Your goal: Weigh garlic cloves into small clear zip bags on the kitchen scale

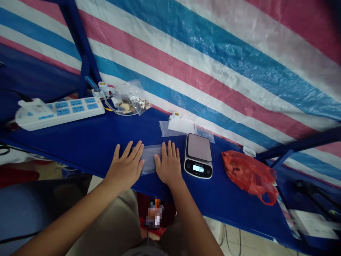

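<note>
My left hand [127, 164] and my right hand [168, 163] lie flat, palms down, on a small clear plastic bag [149, 158] on the blue table [87, 142]. The left hand covers the bag's left end, the right hand its right end. Fingers of both hands are spread and point away from me. Only the middle strip of the bag shows between them. A small digital kitchen scale [198, 155] with a lit display stands just right of my right hand.
A red plastic bag [249, 174] lies right of the scale. Behind are flat clear bags with a white label roll [178, 125], a clear bag of pale pieces [131, 103], a screwdriver [93, 84] and a white power strip [57, 112]. A striped tarp [213, 53] walls the back.
</note>
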A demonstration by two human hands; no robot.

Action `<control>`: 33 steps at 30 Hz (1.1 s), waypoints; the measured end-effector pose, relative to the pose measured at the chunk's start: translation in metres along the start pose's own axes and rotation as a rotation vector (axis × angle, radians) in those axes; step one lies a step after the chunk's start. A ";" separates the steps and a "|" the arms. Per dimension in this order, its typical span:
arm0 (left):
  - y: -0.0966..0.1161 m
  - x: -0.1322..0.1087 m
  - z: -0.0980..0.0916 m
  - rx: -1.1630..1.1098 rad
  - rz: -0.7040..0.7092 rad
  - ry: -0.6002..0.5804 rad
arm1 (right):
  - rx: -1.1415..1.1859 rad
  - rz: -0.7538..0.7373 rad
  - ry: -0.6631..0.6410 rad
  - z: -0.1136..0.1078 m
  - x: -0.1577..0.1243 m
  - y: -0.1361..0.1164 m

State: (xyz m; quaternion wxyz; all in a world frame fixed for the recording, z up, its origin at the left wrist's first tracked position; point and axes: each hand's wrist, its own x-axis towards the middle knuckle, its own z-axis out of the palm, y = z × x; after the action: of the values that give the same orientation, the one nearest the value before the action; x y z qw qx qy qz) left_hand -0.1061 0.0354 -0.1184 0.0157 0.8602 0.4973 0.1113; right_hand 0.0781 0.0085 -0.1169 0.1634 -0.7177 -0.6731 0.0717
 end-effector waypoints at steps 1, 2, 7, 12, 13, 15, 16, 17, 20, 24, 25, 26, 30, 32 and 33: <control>-0.004 0.000 0.000 -0.006 -0.005 -0.016 | 0.062 0.026 0.014 -0.002 0.000 0.001; -0.007 0.000 0.001 -0.019 -0.006 -0.035 | 0.156 0.066 0.034 -0.005 -0.001 0.002; -0.020 0.001 -0.006 -0.164 -0.071 0.007 | 0.856 0.326 0.239 -0.023 -0.040 0.006; -0.016 -0.004 -0.033 -0.240 -0.352 0.056 | 1.054 0.465 0.391 -0.031 -0.114 0.026; -0.014 -0.003 -0.038 -0.243 -0.369 0.025 | 1.033 0.500 0.402 -0.032 -0.126 0.034; -0.009 0.000 -0.044 -0.240 -0.379 -0.026 | 1.013 0.573 0.448 -0.035 -0.144 0.054; -0.006 0.002 -0.045 -0.234 -0.384 -0.043 | 1.025 0.604 0.487 -0.036 -0.150 0.064; -0.004 0.005 -0.046 -0.230 -0.389 -0.059 | 1.049 0.630 0.532 -0.037 -0.153 0.073; 0.000 0.014 -0.043 -0.235 -0.387 -0.099 | 1.136 0.666 0.628 -0.039 -0.155 0.091; 0.001 0.019 -0.034 -0.221 -0.353 -0.052 | 1.137 0.663 0.609 -0.039 -0.155 0.093; 0.000 0.019 -0.032 -0.220 -0.348 -0.036 | 1.112 0.659 0.598 -0.038 -0.156 0.092; -0.001 0.019 -0.029 -0.227 -0.346 -0.025 | 1.085 0.657 0.589 -0.038 -0.157 0.091; -0.011 0.021 -0.022 -0.326 -0.376 0.014 | 1.030 0.655 0.570 -0.035 -0.160 0.090; -0.017 0.024 -0.022 -0.412 -0.395 0.048 | 1.023 0.651 0.565 -0.034 -0.161 0.092; -0.019 0.025 -0.023 -0.453 -0.399 0.070 | 1.018 0.649 0.564 -0.034 -0.161 0.092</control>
State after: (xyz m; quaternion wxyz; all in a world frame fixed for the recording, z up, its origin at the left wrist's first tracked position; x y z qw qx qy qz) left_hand -0.1151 0.0643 -0.0946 0.2115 0.7158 0.6194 0.2436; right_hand 0.1625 -0.1596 -0.1343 0.6217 -0.7086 -0.2364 0.2355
